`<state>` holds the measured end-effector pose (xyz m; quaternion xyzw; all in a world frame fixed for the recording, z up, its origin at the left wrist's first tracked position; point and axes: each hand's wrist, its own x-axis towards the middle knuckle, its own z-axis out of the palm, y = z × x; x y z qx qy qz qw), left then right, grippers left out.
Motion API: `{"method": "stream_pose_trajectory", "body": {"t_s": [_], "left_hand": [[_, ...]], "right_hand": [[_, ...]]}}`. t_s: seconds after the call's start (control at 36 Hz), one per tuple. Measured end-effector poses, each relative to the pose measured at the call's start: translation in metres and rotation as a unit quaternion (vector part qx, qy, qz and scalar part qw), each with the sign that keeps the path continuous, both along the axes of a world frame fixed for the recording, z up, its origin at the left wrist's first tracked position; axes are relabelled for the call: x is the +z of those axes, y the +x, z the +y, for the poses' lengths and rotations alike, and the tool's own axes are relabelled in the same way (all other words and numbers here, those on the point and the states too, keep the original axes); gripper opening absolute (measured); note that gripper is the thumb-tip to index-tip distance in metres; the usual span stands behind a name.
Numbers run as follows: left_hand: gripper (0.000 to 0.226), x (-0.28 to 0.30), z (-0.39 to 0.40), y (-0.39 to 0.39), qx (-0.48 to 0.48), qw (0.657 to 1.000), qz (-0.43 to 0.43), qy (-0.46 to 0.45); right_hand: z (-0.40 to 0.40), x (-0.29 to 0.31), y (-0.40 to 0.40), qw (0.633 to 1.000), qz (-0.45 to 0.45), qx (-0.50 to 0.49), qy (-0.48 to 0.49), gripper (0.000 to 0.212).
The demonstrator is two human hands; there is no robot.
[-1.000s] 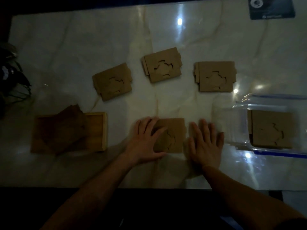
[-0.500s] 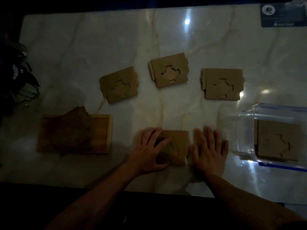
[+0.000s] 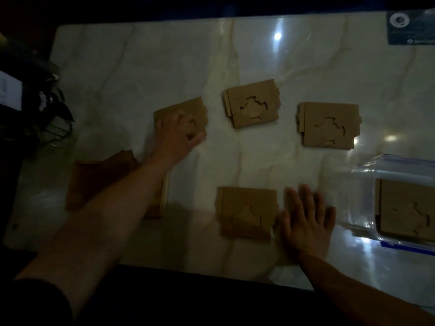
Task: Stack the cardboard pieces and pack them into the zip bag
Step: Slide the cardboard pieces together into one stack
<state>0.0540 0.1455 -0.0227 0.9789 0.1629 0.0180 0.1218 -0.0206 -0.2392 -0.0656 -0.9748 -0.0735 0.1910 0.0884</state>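
Observation:
Small stacks of brown cardboard pieces with cut-out shapes lie on the marble table. My left hand [image 3: 175, 135] rests on the far-left stack [image 3: 181, 111], fingers curled over it. Two more stacks sit at the back middle [image 3: 251, 105] and back right [image 3: 329, 124]. The near stack [image 3: 247, 211] lies by the front edge, with my right hand [image 3: 306, 220] flat on the table, touching its right side. A clear zip bag [image 3: 367, 184] with a blue seal lies at the right and holds a cardboard stack [image 3: 407, 208].
A wooden tray [image 3: 164, 196] with darker cardboard pieces [image 3: 103, 175] sits at the left, partly under my left forearm. A dark card [image 3: 409, 27] lies at the back right corner. Dark objects [image 3: 35, 102] crowd the left table edge.
My left hand left the near stack and reached back-left onto the far-left stack. My right hand stayed beside the near stack.

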Motion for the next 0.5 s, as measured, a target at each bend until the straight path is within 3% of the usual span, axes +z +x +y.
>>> {"method": "stream_pose_trajectory", "body": {"t_s": [0.06, 0.14, 0.25, 0.5], "left_hand": [[0.072, 0.005, 0.020, 0.012, -0.003, 0.999, 0.033, 0.011], [0.097, 0.010, 0.044, 0.023, -0.033, 0.987, 0.156, -0.015], [0.106, 0.014, 0.060, 0.030, -0.078, 0.961, 0.265, 0.003], [0.110, 0.012, 0.057, 0.028, -0.057, 0.964, 0.259, 0.005]], "right_hand": [[0.000, -0.002, 0.000, 1.000, -0.002, 0.002, 0.002, 0.065], [-0.001, -0.005, -0.001, 1.000, -0.011, 0.006, -0.002, 0.066], [0.000, -0.007, -0.001, 1.000, -0.023, 0.005, -0.001, 0.066], [0.001, -0.005, -0.001, 1.000, -0.028, 0.006, 0.007, 0.066]]}}
